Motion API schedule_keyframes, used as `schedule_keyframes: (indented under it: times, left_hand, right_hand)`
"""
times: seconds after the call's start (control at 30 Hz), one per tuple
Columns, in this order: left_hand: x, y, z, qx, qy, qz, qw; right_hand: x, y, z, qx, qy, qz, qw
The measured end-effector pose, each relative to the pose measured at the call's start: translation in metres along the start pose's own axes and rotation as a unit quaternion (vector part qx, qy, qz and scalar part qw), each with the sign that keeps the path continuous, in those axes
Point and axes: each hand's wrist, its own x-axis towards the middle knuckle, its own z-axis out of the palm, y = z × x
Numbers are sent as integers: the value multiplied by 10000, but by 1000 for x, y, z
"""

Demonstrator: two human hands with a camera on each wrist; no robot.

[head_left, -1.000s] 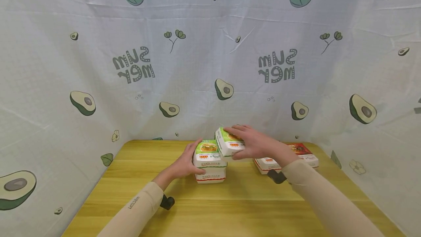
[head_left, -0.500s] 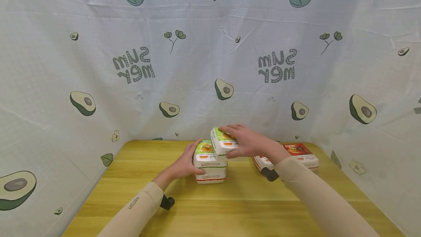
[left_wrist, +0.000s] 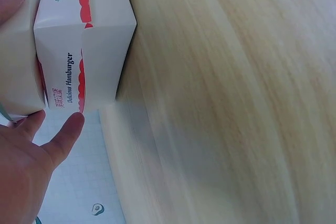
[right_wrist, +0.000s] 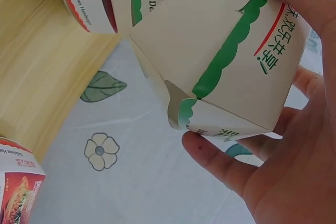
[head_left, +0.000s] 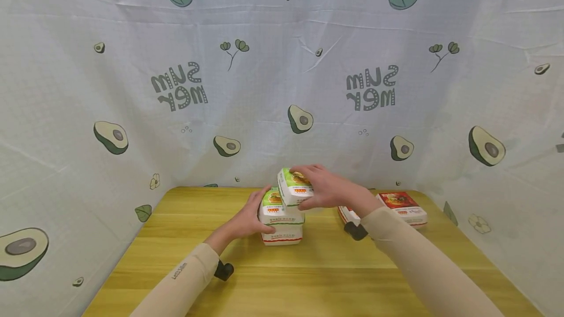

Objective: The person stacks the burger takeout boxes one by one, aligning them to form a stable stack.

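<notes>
My right hand point(head_left: 328, 187) holds a green-and-white hamburger box point(head_left: 294, 193), tilted, over the right side of a two-box stack. Its underside point(right_wrist: 205, 30) faces the right wrist camera, with the thumb and fingers around it. In the stack, a green-topped hamburger box point(head_left: 270, 213) rests on a red-trimmed hamburger box point(head_left: 282, 239). My left hand point(head_left: 247, 219) grips the stack's upper box from the left, thumb at the front and fingers round the left side. In the left wrist view, two fingertips point(left_wrist: 73, 124) lie along the side of the red-trimmed box point(left_wrist: 100, 51).
Right of the stack, a red-topped hamburger box point(head_left: 402, 208) lies on the wooden table point(head_left: 282, 283). Beside it another white box point(head_left: 347, 215) is partly hidden behind my right forearm. A patterned white curtain point(head_left: 264, 87) rises behind the table.
My right hand has carried its hamburger box a little leftward, so it overlaps more of the stack. The left hand and the two stacked boxes have stayed in place.
</notes>
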Motion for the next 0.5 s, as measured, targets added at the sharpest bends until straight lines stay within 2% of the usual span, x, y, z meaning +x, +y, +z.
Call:
schedule_keyframes:
  times: [0.23,0.5]
  left_hand:
    - [0,-1,0,-2,6,69,10000]
    - [-1,-2,1,-86,16,85,9999]
  right_hand:
    - [4,-3,-1,67,-57,-105,9999]
    - [8,-6,1,121,-31,-3,9999]
